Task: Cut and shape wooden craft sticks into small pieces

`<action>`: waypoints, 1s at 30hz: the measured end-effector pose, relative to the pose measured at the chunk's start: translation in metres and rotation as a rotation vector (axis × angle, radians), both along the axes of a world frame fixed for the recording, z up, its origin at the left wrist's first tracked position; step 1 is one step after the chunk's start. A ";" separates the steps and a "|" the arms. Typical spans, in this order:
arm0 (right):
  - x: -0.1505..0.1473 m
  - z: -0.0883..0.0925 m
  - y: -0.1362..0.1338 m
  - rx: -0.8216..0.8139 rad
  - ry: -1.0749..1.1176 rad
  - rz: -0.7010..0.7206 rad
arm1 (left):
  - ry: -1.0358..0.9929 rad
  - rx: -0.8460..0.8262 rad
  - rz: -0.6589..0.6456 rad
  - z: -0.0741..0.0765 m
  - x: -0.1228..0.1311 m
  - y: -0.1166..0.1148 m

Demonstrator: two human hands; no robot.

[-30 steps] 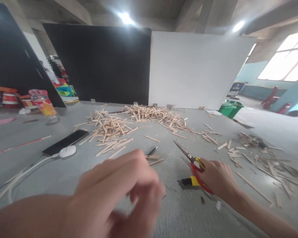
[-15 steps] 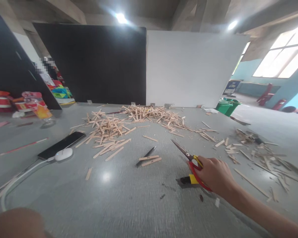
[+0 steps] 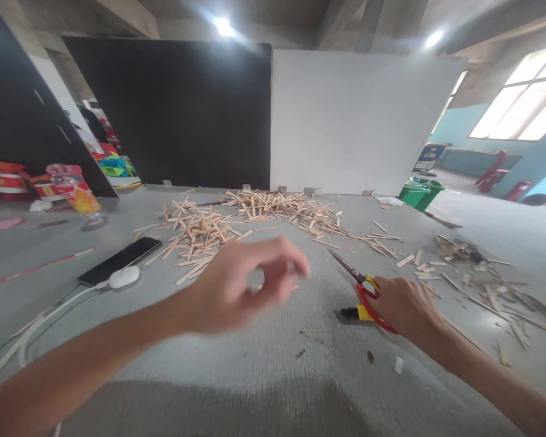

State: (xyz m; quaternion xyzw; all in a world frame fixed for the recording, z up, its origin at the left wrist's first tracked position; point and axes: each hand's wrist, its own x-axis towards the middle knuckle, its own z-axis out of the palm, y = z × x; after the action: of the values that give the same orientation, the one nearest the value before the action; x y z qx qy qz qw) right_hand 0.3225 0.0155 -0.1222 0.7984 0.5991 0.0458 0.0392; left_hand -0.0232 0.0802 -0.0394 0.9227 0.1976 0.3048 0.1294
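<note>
My left hand (image 3: 250, 282) reaches over the middle of the table, slightly blurred, its fingers curled with a gap between them and nothing visible in them. Behind it the pen and two loose sticks are almost wholly hidden. My right hand (image 3: 404, 303) holds scissors (image 3: 352, 271) with red and yellow handles, the blades together and pointing forward and left. Partly under their handles lies a black-and-yellow object (image 3: 351, 313). Beyond my hands spreads a heap of flat wooden sticks (image 3: 200, 227).
A black phone (image 3: 121, 261) and a white cabled device (image 3: 124, 277) lie on the left, near a drink bottle (image 3: 79, 194). Stick scraps (image 3: 495, 294) litter the right side. Black (image 3: 177, 115) and white (image 3: 355, 121) panels stand at the back.
My left hand has come in from the lower left to the middle, covering the pen and the two sticks. My right hand keeps the scissors; the view has shifted slightly.
</note>
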 end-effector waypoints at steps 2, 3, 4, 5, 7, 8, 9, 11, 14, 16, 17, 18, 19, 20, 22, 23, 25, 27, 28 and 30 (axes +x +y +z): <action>0.007 0.005 0.002 -0.001 -0.013 -0.022 | 0.218 -0.027 0.101 -0.004 0.012 0.036; 0.009 0.008 0.002 -0.002 -0.013 -0.019 | 0.262 -0.032 0.116 -0.010 0.015 0.055; 0.010 0.011 0.001 -0.004 -0.007 -0.003 | 0.306 -0.035 0.123 -0.020 0.017 0.073; 0.010 0.014 -0.001 -0.010 0.006 0.031 | 0.353 -0.039 0.126 -0.030 0.017 0.089; 0.004 0.019 -0.009 -0.035 0.051 0.139 | 0.438 -0.053 0.123 -0.052 0.014 0.111; -0.001 0.021 -0.013 -0.051 0.093 0.210 | 0.473 -0.059 0.125 -0.061 0.011 0.117; -0.006 0.022 -0.018 -0.070 0.145 0.286 | 0.500 -0.062 0.132 -0.069 0.009 0.120; -0.016 0.021 -0.027 -0.105 0.271 0.423 | 0.541 -0.063 0.158 -0.078 0.006 0.122; -0.025 0.017 -0.033 -0.113 0.309 0.517 | 0.586 -0.055 0.214 -0.083 0.006 0.123; -0.027 0.014 -0.033 -0.099 0.250 0.496 | 0.608 -0.046 0.253 -0.084 0.006 0.126; -0.026 0.013 -0.032 -0.092 0.226 0.474 | 0.617 -0.041 0.271 -0.086 0.006 0.128; -0.025 0.013 -0.030 -0.087 0.212 0.448 | 0.624 -0.037 0.287 -0.087 0.006 0.130; -0.023 0.014 -0.029 -0.081 0.203 0.422 | 0.630 -0.034 0.302 -0.088 0.005 0.132; -0.020 0.015 -0.026 -0.074 0.193 0.398 | 0.636 -0.032 0.312 -0.089 0.004 0.133; -0.014 0.015 -0.022 -0.053 0.167 0.345 | 0.651 -0.037 0.326 -0.091 0.002 0.134; -0.011 0.015 -0.019 -0.042 0.152 0.316 | 0.657 -0.045 0.332 -0.091 0.002 0.133; -0.003 0.013 -0.016 -0.033 0.120 0.263 | 0.669 -0.067 0.342 -0.090 0.001 0.130; 0.004 0.010 -0.013 -0.046 0.099 0.235 | 0.675 -0.092 0.344 -0.086 0.003 0.125; 0.006 0.009 -0.013 -0.056 0.091 0.233 | 0.676 -0.103 0.342 -0.084 0.004 0.121; 0.008 0.006 -0.012 -0.070 0.076 0.232 | 0.674 -0.124 0.337 -0.077 0.007 0.113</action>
State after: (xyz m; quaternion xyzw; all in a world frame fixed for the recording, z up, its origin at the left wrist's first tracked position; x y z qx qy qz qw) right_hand 0.3304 0.0032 -0.1158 0.7229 0.6898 -0.0012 0.0387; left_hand -0.0162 0.1928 -0.1164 0.9162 0.3960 -0.0111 0.0610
